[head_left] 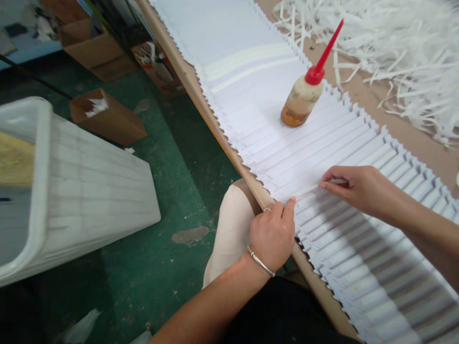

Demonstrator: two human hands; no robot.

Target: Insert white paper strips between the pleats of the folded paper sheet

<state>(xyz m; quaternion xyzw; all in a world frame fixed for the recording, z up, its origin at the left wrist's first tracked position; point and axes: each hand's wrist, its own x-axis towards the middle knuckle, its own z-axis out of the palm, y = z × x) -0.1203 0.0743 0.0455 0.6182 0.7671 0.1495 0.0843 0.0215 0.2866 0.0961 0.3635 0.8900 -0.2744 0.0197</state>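
A long row of overlapping white paper pieces [344, 143] with jagged ends runs diagonally along the table. At its near edge my left hand [273, 234], wearing a ring and a silver bracelet, presses its extended index finger on the paper; the other fingers are curled. My right hand [353, 188] pinches a thin white strip [308, 191] that lies across the row toward my left fingertip. Farther up, a squeeze bottle [302, 100] with a red nozzle and amber liquid stands on the sheets. Loose white strips [247, 64] lie flat beyond it.
A tangled heap of white paper strips [405, 57] covers the table's far right. The brown table edge [229, 148] slopes beside my knee. On the green floor at left stand a large white bin [96, 177] and cardboard boxes [111, 119].
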